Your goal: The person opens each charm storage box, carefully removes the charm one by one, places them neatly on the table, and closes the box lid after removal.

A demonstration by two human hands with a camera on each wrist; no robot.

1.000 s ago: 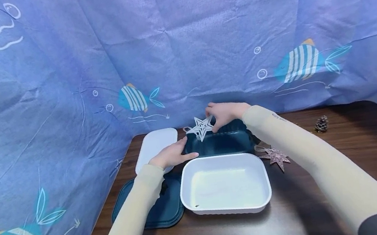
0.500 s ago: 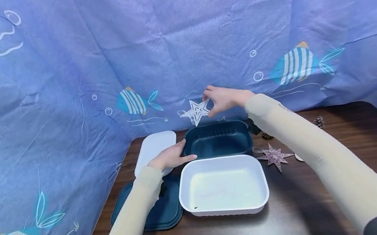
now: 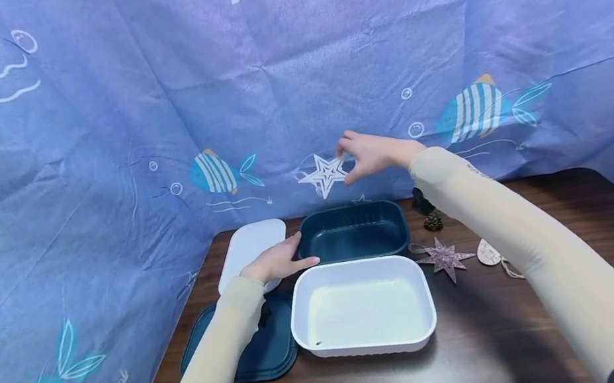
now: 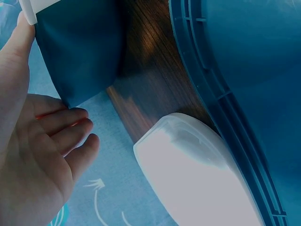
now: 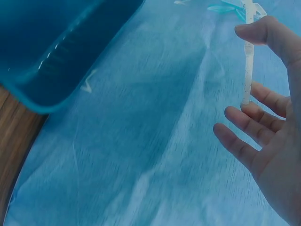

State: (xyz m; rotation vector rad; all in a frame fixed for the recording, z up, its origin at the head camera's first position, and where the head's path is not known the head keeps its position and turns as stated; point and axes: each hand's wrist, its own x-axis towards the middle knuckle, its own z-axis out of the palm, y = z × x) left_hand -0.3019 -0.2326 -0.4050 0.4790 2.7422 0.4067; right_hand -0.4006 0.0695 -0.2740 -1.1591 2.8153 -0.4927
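Observation:
My right hand [image 3: 370, 153] pinches a white cut-out star ornament [image 3: 326, 174] between thumb and fingers, held up above the dark teal bin [image 3: 349, 210]. In the right wrist view the star [image 5: 248, 70] shows edge-on, as a thin white strip between the thumb and fingers. My left hand [image 3: 277, 260] rests against the left end of the teal bin. Its fingers are loosely bent at the bin's side [image 4: 77, 52] and its thumb is at the white bin's rim. The white bin [image 3: 368, 346] stands in front, with a small dark mark inside.
A white lid [image 3: 249, 244] lies at the back left, and dark teal lids [image 3: 269, 351] lie nearer. Right of the bins are a pink glitter star [image 3: 444, 259], a pinecone [image 3: 433, 222] and a pale round tag with string [image 3: 488, 252]. A blue fish-print cloth hangs behind.
My right hand has lifted the white star up from the teal bin, then shifted slightly right with it. My left hand stays at the bin's end.

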